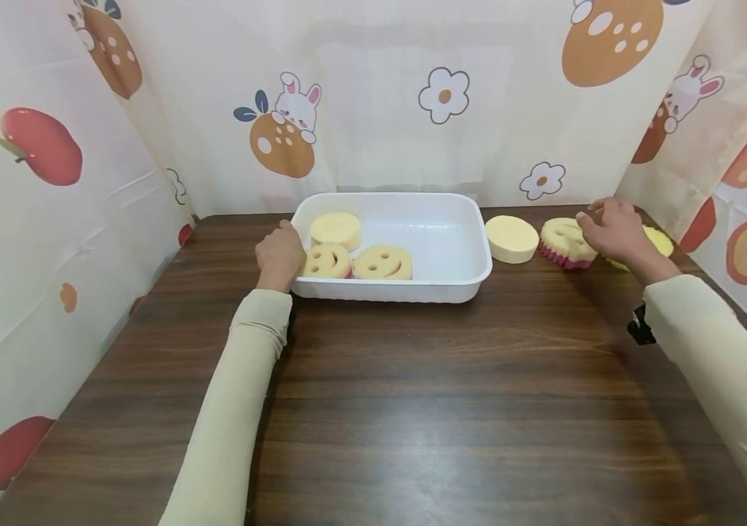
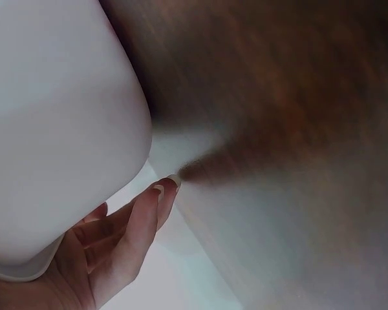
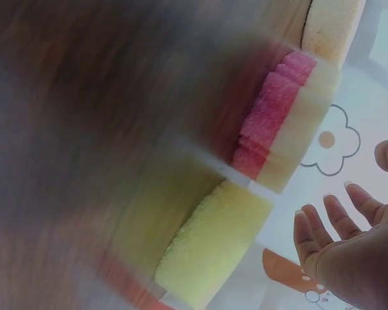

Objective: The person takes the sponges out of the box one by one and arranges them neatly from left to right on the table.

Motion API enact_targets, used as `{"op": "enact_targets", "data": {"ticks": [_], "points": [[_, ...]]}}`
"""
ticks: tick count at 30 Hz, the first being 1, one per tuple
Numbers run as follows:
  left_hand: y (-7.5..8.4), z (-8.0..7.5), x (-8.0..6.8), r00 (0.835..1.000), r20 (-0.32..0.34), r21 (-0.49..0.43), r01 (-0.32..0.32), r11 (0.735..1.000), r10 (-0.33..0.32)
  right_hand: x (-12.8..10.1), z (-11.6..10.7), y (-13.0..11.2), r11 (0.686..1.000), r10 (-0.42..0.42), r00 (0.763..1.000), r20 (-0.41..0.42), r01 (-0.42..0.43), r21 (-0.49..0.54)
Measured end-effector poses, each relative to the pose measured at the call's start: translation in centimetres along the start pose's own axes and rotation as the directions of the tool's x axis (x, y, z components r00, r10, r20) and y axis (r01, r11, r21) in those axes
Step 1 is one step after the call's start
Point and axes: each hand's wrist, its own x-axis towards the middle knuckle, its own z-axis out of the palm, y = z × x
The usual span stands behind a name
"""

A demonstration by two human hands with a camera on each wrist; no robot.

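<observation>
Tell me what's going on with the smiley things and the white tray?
Someone's left hand touches the left end of a white tray. In it lie what look like two smiley sponges and a plain round sponge. The right hand, fingers apart and holding nothing, is over by a pink-bottomed sponge and a yellow sponge on the table. A cream sponge sits there too, just outside the tray. So three are in and three are out.

Free room over tabletop (image 1: pixel 446 387) before white tray (image 1: pixel 387 291); pale disc (image 1: pixel 512 239) blocks tray's outer right side.
</observation>
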Motion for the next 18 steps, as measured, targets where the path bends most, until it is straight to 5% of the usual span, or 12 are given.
{"op": "enact_targets", "data": {"ticks": [18], "points": [[0.0,0.2,0.1,1.0,-0.02,0.001,0.002,1.0,-0.002,0.6,0.5,-3.2,1.0,-0.025,1.0,-0.012,0.025,0.013]]}}
